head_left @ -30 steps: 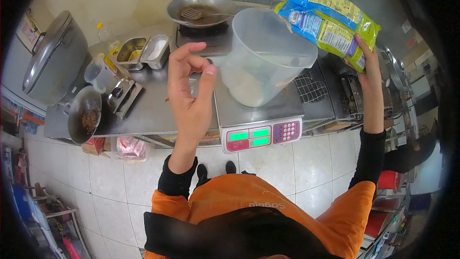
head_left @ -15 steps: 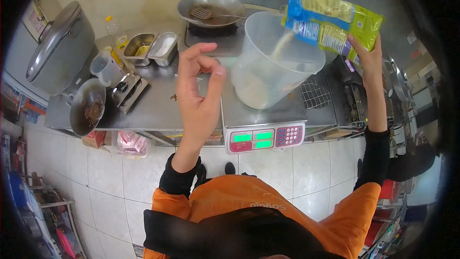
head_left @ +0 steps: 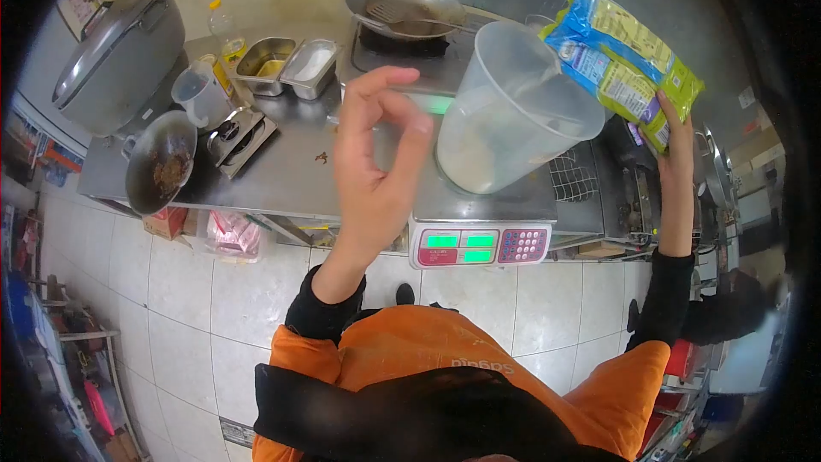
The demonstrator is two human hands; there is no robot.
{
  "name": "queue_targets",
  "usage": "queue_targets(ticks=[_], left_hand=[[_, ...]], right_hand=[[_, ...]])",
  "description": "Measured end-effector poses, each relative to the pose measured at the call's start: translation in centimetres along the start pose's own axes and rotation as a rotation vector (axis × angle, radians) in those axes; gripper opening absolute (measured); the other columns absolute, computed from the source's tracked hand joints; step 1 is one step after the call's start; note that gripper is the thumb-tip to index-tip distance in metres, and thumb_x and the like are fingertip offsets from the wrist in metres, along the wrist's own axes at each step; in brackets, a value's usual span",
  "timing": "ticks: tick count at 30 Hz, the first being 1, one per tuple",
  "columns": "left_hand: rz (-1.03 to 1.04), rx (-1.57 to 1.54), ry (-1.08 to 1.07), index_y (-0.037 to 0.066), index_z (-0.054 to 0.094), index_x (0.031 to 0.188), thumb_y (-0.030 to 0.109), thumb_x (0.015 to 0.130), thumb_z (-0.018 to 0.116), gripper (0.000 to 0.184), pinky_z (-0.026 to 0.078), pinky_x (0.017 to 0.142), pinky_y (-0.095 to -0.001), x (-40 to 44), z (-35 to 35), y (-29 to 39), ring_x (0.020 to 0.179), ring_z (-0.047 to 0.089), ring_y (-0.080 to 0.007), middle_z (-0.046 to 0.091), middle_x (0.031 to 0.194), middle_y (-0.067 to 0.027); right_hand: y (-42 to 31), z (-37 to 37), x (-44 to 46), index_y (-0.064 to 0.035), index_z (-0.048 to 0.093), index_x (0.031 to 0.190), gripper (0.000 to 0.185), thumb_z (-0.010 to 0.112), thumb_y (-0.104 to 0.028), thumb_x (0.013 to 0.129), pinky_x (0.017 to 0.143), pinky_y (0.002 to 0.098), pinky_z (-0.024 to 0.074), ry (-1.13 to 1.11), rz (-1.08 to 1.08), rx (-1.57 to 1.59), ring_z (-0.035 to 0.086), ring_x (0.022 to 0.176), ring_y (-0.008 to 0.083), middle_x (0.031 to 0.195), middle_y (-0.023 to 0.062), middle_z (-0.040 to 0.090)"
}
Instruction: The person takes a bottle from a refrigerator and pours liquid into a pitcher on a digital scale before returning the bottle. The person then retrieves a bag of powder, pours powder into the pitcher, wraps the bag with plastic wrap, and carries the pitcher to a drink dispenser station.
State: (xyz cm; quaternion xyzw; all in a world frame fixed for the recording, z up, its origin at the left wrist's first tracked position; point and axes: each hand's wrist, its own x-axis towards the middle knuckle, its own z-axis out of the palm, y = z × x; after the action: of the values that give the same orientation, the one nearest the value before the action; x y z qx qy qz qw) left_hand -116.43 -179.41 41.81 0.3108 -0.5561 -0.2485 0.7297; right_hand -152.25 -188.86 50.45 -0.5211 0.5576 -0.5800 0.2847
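My right hand [head_left: 676, 133] grips the lower end of a blue and green printed plastic bag [head_left: 629, 56]. The bag tilts so its mouth hangs over the rim of a large translucent measuring jug [head_left: 492, 124]. Pale powder or fine grain [head_left: 466, 161] lies in the jug's bottom, and a faint trickle shows near the bag's mouth. Beneath the jug is a digital scale [head_left: 481, 245] with green displays. My left hand [head_left: 376, 150] is raised left of the jug, touching nothing else, thumb and a curled finger pinched together; whether anything small is between them is hidden.
A wok with a slotted spatula [head_left: 402, 8] sits on the back burner. Leftward are metal containers [head_left: 308, 68], an oil bottle [head_left: 224, 34], a smaller jug [head_left: 201, 94], a pan with brown bits [head_left: 158, 167] and a large lidded pot [head_left: 124, 51]. A wire rack [head_left: 571, 178] lies right of the scale.
The stream from the bag has gone from thick to faint. My view has shifted, so everything on the counter appears further right. Both hands keep nearly the same pose.
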Motion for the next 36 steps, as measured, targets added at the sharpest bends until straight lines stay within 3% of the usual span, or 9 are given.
queue_targets(ticks=[5,7,10,20,24,26,29,31,36], left_hand=[[0.003,-0.009,0.024,0.001,0.045,0.114,0.002,0.085,0.051,0.030,0.033,0.070,-0.0180,-0.3,-1.0,0.4,0.072,0.043,-0.0050,0.047,0.077,0.0015],[-0.009,-0.015,0.063,0.003,0.049,0.112,-0.001,0.080,0.055,0.034,0.037,0.078,-0.0231,-0.3,-1.6,0.7,0.075,0.048,-0.0086,0.050,0.076,0.0001],[0.027,0.054,0.057,0.002,0.045,0.115,0.002,0.085,0.051,0.030,0.034,0.070,-0.0185,-0.4,-2.9,0.8,0.073,0.043,-0.0054,0.048,0.077,0.0012],[-0.026,-0.049,0.149,0.002,0.047,0.112,-0.001,0.080,0.054,0.032,0.036,0.078,-0.0228,-1.1,-6.6,1.4,0.075,0.047,-0.0087,0.048,0.075,-0.0002],[-0.039,-0.045,0.147,0.002,0.047,0.112,0.000,0.081,0.054,0.032,0.035,0.078,-0.0226,-1.0,-7.4,1.3,0.075,0.046,-0.0084,0.048,0.076,0.0000],[-0.043,-0.051,0.146,0.003,0.047,0.112,0.000,0.081,0.054,0.032,0.035,0.078,-0.0227,-1.0,-7.6,1.3,0.075,0.046,-0.0083,0.047,0.076,0.0001],[-0.041,-0.038,0.126,0.003,0.047,0.112,0.000,0.081,0.054,0.032,0.035,0.077,-0.0226,-1.0,-7.9,1.1,0.075,0.046,-0.0081,0.047,0.075,0.0003],[-0.016,-0.007,0.107,0.003,0.045,0.115,0.003,0.086,0.050,0.029,0.032,0.066,-0.0177,-0.9,-8.0,0.9,0.071,0.041,-0.0047,0.046,0.076,0.0018],[-0.074,-0.070,0.110,0.002,0.046,0.113,0.000,0.081,0.054,0.033,0.034,0.077,-0.0217,-1.0,-8.1,1.4,0.075,0.045,-0.0080,0.047,0.076,0.0000]], right_hand=[[2.4,-1.1,-0.5,-0.0081,0.052,0.112,0.039,0.066,-0.028,0.081,0.060,0.0252,0.0496,0.041,0.203,0.162,0.061,0.082,0.0133,0.096,0.0037,0.062],[2.9,-1.4,-0.8,-0.0087,0.054,0.110,0.036,0.065,-0.030,0.082,0.062,0.0240,0.0485,0.046,0.239,0.226,0.060,0.084,0.0120,0.096,0.0023,0.062],[2.7,-1.6,-0.6,-0.0070,0.051,0.113,0.045,0.069,-0.030,0.078,0.061,0.0278,0.0483,0.103,0.248,0.278,0.057,0.086,0.0157,0.100,0.0062,0.059],[-1.0,-0.1,-0.6,-0.0010,0.043,0.123,0.057,0.070,-0.023,0.078,0.084,0.0335,0.0455,0.057,-0.176,-0.232,0.054,0.101,0.0209,0.110,0.0126,0.055],[-1.9,0.9,-1.5,-0.0007,0.042,0.125,0.060,0.070,-0.022,0.077,0.088,0.0331,0.0428,0.095,-0.251,-0.245,0.054,0.103,0.0220,0.114,0.0136,0.053],[-1.7,0.7,-1.4,-0.0045,0.043,0.123,0.050,0.066,-0.019,0.081,0.060,0.0276,0.0496,0.050,-0.237,-0.358,0.058,0.089,0.0141,0.107,0.0079,0.056],[-2.2,1.0,-2.0,-0.0041,0.043,0.122,0.050,0.066,-0.020,0.081,0.060,0.0274,0.0491,0.154,-0.268,-0.279,0.057,0.089,0.0141,0.107,0.0078,0.056],[-1.8,0.9,-2.0,-0.0045,0.044,0.122,0.049,0.066,-0.020,0.081,0.059,0.0271,0.0488,0.115,-0.268,-0.335,0.058,0.089,0.0138,0.106,0.0076,0.056],[-2.4,1.9,-3.9,-0.0067,0.045,0.122,0.047,0.065,-0.020,0.082,0.057,0.0265,0.0484,0.113,-0.117,-0.226,0.058,0.084,0.0125,0.103,0.0063,0.057]])
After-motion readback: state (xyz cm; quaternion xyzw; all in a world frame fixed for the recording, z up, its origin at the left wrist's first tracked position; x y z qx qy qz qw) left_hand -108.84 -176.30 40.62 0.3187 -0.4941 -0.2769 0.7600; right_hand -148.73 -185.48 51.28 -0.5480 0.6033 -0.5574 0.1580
